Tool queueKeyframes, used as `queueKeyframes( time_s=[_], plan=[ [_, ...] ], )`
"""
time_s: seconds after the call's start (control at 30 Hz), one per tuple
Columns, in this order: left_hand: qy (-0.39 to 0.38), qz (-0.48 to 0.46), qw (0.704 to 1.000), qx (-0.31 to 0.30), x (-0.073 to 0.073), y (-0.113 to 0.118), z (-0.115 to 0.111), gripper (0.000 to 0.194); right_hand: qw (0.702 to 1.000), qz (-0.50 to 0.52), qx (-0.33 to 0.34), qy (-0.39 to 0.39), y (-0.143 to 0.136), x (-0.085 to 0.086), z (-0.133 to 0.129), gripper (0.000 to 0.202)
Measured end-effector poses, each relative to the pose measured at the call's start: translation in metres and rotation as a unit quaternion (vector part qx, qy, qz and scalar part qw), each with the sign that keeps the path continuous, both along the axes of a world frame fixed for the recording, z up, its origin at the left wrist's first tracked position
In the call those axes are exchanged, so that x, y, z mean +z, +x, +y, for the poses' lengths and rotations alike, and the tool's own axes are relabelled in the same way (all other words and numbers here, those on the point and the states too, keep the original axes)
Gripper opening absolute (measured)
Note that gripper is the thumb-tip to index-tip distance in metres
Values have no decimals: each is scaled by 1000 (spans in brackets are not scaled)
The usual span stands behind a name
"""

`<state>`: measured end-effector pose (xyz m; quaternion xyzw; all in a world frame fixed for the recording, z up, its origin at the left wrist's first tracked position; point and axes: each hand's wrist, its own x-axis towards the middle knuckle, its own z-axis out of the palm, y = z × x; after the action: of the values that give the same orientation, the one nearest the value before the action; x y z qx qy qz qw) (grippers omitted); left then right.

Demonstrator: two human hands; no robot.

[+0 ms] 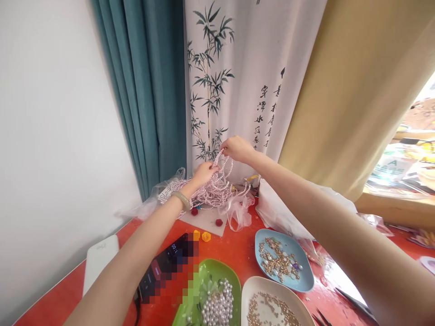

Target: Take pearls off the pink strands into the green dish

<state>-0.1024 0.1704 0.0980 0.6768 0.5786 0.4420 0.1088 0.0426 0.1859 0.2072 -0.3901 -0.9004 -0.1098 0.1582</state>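
Red table (234,246), near edge out of frame: green plate (220,267) and cream plate (263,283), both cut by the lower border, the former also pixelated at left, as is the right side of the smartphone (159,271). Left edge: white slab (102,253), partly behind the left forearm (136,260). Far edge: lilac pearl-bead strands (220,192), partly behind the left hand (205,174), too tangled to count; beyond, at right, window view (401,167), blurred.

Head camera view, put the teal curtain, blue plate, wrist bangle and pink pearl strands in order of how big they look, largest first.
1. Teal curtain, clearly largest.
2. Pink pearl strands and blue plate: too alike to rank.
3. Wrist bangle, smallest.
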Motion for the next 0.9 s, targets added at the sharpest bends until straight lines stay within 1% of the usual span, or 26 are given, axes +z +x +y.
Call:
queueKeyframes(
  time_s=[0.1, 0.17, 0.3, 0.4, 0.47, 0.57, 0.67, 0.8, 0.87, 0.9],
  plan=[
    [21, -3, 1000, 21, 12, -7, 2, 27, 999, 1, -27, 21, 8, 5, 2, 25],
    [34, -1, 999, 37, 21, -11, 1, 28, 998, 1, -48, 28, 14, 3, 5, 25],
    [48, -7, 998, 49, 33, -15, -2, 25, 997, 2, -76, 14, 24, -9, 11, 25],
    [22, -58, 998, 34, 37, -19, -4, 23, 996, 3, -85, -4, 30, -21, 14, 26],
    [6, -84, 996, 27, 39, -21, -4, 20, 996, 3, -85, -15, 32, -28, 14, 26],
    [3, -101, 995, 21, 44, -21, -5, 14, 997, 3, -76, -33, 32, -33, 13, 26],
    [0, -131, 991, 10, 51, -20, -5, 12, 997, 15, -65, -48, 33, -32, 12, 27],
    [-8, -178, 984, 6, 61, -20, -10, 15, 995, 57, -57, -57, 38, -27, 9, 31],
    [-20, -198, 980, -13, 67, -19, -14, 14, 994, 75, -46, -64, 38, -27, 7, 32],
    [-26, -212, 976, -33, 70, -18, -17, 15, 993, 82, -38, -69, 37, -28, 7, 33]
  ],
)
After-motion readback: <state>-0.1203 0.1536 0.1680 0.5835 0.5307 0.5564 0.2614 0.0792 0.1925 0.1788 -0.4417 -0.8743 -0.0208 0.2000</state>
